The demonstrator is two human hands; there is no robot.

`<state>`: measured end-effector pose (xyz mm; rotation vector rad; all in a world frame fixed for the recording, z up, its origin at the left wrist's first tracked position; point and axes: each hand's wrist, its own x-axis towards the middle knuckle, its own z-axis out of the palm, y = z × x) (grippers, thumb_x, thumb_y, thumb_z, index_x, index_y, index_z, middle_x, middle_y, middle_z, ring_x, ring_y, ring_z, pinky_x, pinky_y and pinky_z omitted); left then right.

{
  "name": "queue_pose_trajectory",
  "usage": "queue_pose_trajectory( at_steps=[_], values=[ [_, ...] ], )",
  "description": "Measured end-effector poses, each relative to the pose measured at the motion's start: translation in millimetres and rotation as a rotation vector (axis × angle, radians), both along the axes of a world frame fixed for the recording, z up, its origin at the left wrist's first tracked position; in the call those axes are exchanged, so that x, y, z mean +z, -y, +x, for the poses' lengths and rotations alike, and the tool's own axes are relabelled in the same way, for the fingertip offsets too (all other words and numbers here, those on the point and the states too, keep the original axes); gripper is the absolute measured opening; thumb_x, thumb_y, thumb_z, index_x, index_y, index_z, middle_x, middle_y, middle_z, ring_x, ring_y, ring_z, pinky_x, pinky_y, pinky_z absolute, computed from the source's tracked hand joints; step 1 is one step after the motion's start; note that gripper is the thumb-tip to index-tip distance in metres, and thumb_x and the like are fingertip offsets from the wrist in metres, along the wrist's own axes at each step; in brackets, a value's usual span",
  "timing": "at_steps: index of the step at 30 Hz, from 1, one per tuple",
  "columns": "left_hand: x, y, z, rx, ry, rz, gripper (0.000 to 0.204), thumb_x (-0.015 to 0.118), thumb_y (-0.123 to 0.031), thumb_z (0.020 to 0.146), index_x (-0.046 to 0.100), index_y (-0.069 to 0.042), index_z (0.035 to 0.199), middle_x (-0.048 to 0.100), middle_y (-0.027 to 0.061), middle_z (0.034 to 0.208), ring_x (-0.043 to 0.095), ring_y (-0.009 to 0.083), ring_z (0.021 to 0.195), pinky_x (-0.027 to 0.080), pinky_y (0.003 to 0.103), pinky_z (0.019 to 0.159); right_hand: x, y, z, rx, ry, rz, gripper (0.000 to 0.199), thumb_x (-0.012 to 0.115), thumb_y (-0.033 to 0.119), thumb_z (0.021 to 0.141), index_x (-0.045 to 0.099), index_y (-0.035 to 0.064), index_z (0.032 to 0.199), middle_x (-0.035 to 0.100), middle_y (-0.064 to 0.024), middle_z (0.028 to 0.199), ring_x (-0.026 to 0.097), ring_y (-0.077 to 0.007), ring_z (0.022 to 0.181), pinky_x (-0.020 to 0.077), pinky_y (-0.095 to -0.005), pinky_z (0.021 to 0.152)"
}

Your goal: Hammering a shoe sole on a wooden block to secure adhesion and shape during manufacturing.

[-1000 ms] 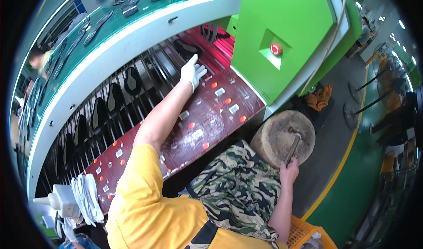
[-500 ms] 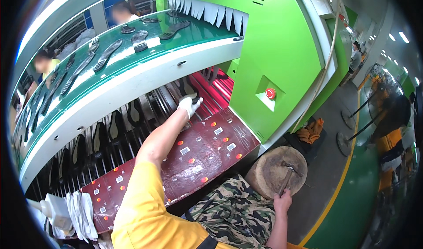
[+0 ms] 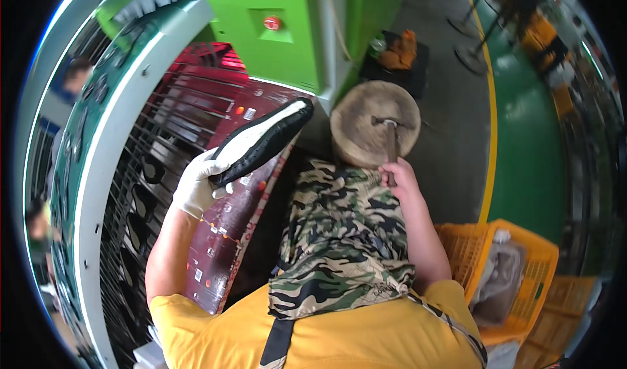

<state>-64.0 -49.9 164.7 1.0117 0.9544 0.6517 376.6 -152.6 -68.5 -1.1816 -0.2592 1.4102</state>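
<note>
**A black shoe (image 3: 264, 137) and a hammer (image 3: 391, 140), held apart**

At left, dark shoes (image 3: 142, 200) lie on a rack (image 3: 176, 124) of metal rods. Next, the gloved left hand (image 3: 196, 183) is closed around the near end of the black shoe, which tilts, pale face up, above the red ledge (image 3: 212, 255). A firm grip at this end should keep the piece steady. Farther right stands a wooden block (image 3: 349, 117); the hammer's head lies over its top, contact uncertain. The bare right hand (image 3: 400, 178) wraps the handle, well apart from the left; a relaxed wrist should favour control.
</note>
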Motion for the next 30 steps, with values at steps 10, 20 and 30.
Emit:
queue_pose_trajectory(
  at_steps=[10, 20, 30],
  values=[
    [-2, -69, 147, -0.469, -0.466, 0.295, 0.039, 0.067, -0.010, 0.084, 0.068, 0.005, 0.120, 0.070, 0.0104, 0.080, 0.063, 0.0133, 0.055, 0.048, 0.028, 0.045, 37, 83, -3, 0.035, 0.889, -0.265, 0.024, 0.066, 0.014, 0.092, 0.055, -0.0005, 0.108, 0.071, -0.0181, 0.086, 0.068, -0.0276, 0.057, 0.0523, -0.0417, 0.052],
    [-38, -116, 242, -0.413, -0.327, 0.905, 0.058, 0.087, -0.029, 0.080, 0.067, -0.002, 0.127, 0.073, 0.0134, 0.113, 0.069, 0.0192, 0.102, 0.053, 0.032, 0.094, 64, 89, -5, 0.049, 0.835, -0.228, 0.037, 0.065, 0.016, 0.096, 0.056, 0.0046, 0.130, 0.068, -0.0143, 0.080, 0.066, -0.0250, 0.059, 0.0539, -0.0390, 0.056],
    [-86, -99, 274, -0.288, 0.049, 0.792, 0.053, 0.083, -0.014, 0.074, 0.065, 0.000, 0.123, 0.070, 0.0081, 0.117, 0.064, 0.0176, 0.108, 0.050, 0.033, 0.101, 236, 53, 16, -0.005, 0.936, 0.304, 0.050, 0.063, 0.010, 0.098, 0.047, 0.0063, 0.145, 0.060, -0.0049, 0.075, 0.057, -0.0101, 0.055, 0.0474, -0.0275, 0.050]
  ],
)
